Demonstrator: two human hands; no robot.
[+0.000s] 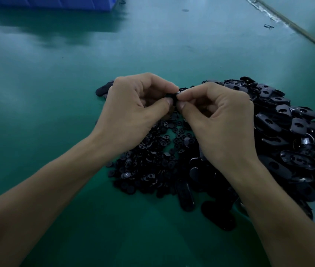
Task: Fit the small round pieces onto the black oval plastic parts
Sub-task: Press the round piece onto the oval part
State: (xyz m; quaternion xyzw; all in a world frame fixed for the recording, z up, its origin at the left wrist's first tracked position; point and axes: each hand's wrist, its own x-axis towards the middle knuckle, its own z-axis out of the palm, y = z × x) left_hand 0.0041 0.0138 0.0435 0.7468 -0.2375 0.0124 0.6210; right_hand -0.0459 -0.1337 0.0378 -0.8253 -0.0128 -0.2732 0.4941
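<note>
Pinch grips are applied by the left hand (133, 106) and right hand (218, 114) to one small black plastic part (172, 96), judged light, stiff, slippery; its rim is best gripped.

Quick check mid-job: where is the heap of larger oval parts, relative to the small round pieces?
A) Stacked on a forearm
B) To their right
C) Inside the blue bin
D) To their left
B: the oval parts lie heaped on the table to the right of the small round pieces; the left hand and right hand pinch a black piece between them.
</note>
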